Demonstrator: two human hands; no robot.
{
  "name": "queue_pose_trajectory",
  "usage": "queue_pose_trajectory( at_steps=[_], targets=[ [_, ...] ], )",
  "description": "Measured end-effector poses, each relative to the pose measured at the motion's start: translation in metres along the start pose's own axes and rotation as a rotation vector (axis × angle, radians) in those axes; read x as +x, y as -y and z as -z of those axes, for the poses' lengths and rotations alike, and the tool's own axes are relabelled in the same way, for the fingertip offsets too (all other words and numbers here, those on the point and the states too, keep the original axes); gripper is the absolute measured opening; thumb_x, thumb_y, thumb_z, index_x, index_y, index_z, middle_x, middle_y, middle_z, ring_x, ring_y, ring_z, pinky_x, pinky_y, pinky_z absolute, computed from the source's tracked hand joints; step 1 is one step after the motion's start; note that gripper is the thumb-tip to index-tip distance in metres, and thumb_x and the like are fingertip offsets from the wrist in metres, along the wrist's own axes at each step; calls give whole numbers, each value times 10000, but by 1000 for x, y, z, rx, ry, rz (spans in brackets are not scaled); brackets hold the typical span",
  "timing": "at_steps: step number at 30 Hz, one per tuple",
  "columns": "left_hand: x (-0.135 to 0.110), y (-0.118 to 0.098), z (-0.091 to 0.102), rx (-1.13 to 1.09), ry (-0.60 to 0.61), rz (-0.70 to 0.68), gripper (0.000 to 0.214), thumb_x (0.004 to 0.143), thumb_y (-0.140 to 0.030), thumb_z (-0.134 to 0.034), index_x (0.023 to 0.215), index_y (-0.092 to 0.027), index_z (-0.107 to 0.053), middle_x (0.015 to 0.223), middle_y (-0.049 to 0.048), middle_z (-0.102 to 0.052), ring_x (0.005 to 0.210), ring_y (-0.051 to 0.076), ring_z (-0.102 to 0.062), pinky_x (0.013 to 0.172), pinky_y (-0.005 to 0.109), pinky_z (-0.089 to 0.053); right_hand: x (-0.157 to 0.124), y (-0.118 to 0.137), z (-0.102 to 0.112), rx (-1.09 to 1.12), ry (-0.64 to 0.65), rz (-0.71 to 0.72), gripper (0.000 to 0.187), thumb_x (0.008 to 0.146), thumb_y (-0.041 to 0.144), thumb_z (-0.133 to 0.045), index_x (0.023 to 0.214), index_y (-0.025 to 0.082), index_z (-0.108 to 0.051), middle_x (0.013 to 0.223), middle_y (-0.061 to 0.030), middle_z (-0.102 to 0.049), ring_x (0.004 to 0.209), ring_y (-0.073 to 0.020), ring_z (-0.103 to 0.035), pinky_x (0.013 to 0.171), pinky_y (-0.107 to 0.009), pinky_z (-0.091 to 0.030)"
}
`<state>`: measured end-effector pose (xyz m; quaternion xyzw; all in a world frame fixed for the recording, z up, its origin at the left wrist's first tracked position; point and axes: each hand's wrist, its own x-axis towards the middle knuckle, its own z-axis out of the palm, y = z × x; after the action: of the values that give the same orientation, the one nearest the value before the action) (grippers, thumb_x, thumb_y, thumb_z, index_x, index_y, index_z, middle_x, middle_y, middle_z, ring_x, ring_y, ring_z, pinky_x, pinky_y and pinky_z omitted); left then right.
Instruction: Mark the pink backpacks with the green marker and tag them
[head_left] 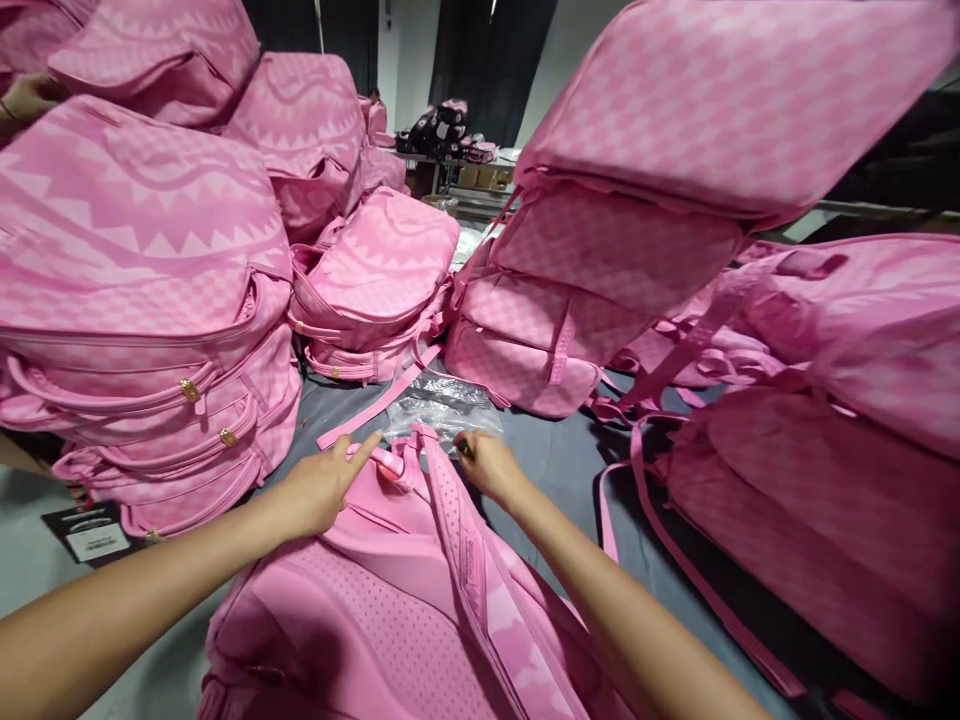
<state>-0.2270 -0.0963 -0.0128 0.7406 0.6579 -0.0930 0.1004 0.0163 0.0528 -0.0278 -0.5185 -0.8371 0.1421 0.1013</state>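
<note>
A pink backpack (405, 600) lies in front of me with its dotted back panel and padded shoulder strap (457, 530) facing up. My left hand (319, 490) is at its upper end, index finger stretched out and the other fingers bent around a short pink webbing strap (386, 461). A small orange patch shows beside that strap. On the other side of the shoulder strap, my right hand (487, 465) is closed around a small dark object, mostly hidden by the fingers. Clear plastic (442, 405) lies just beyond both hands.
Stacked pink backpacks (142, 230) rise at the left, with a hanging tag (97, 532). More stand ahead (390, 255), and a tall pile (622, 270) leans at the right. Loose straps (675, 540) trail over the grey table cover (555, 465). Another person's hand (30, 100) touches the left pile.
</note>
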Motion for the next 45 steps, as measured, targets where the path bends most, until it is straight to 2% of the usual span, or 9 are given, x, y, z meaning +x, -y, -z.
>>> queue_pose_trajectory(
  at_steps=[5,10,19,29,33,36,39,41,45],
  targets=[
    [6,2,4,-43,-28,-16,958,813,-68,-491,1575,-311,36,1446,163,-393,1046,263,-667,846,349,-530,39,-12,-56,-83,126,-106,244,862,323,-675,1003,125,-702,1106,-207,-679,878,-273,-684,673,-315,-449],
    [5,3,6,-97,35,6,962,816,-99,-536,1573,-317,18,1429,162,-404,1022,256,-662,824,346,-525,57,-19,-66,-73,219,-182,420,844,435,-685,1093,97,-670,1116,-233,-682,945,-320,-669,670,-328,-430],
    [0,-2,0,-27,-29,48,961,795,-69,-531,1579,-282,-18,1454,178,-392,1035,279,-678,806,357,-537,49,-36,-38,158,242,-390,167,915,289,-638,841,144,-674,661,12,-660,615,-133,-632,631,-265,-490],
    [-8,-4,13,-164,-27,73,970,801,-180,-668,1581,-281,-102,1514,169,-387,1270,316,-571,975,407,-509,-28,-22,23,558,-66,-371,226,847,245,-621,1018,98,-630,532,24,-571,470,-126,-555,451,-228,-364],
    [-34,-19,23,-370,-429,23,688,926,-369,-582,1536,-231,-296,1615,160,-269,1487,313,-291,1179,505,-311,-72,13,54,696,-117,-204,429,799,456,-644,1063,117,-642,587,-10,-620,517,-157,-576,469,-245,-364],
    [-55,-39,28,-637,-739,-146,517,938,-399,-581,1408,-207,-487,1394,119,-579,1290,237,-543,1096,405,-427,-100,48,57,750,-32,67,371,820,484,-614,941,140,-686,650,-41,-658,578,-172,-599,548,-274,-426],
    [-66,-49,27,-759,-733,-298,187,945,-296,-572,1036,-181,-687,915,36,-737,843,146,-684,806,261,-527,-118,79,52,470,19,351,192,862,272,-538,830,178,-702,798,-65,-697,755,-188,-631,664,-279,-439],
    [-71,-43,20,-649,-765,-342,212,963,-273,-531,861,-179,-692,768,22,-709,747,138,-658,764,265,-508,-123,91,49,140,15,409,192,817,134,-532,836,191,-715,839,-70,-699,816,-200,-627,659,-269,-401],
    [-81,-8,-8,-594,-912,-47,328,937,-420,-573,1154,-183,-636,1148,107,-696,1109,231,-629,996,404,-475,-117,98,47,-119,-14,306,288,783,60,-569,973,217,-719,907,-50,-735,842,-199,-657,640,-244,-377]
  ],
)
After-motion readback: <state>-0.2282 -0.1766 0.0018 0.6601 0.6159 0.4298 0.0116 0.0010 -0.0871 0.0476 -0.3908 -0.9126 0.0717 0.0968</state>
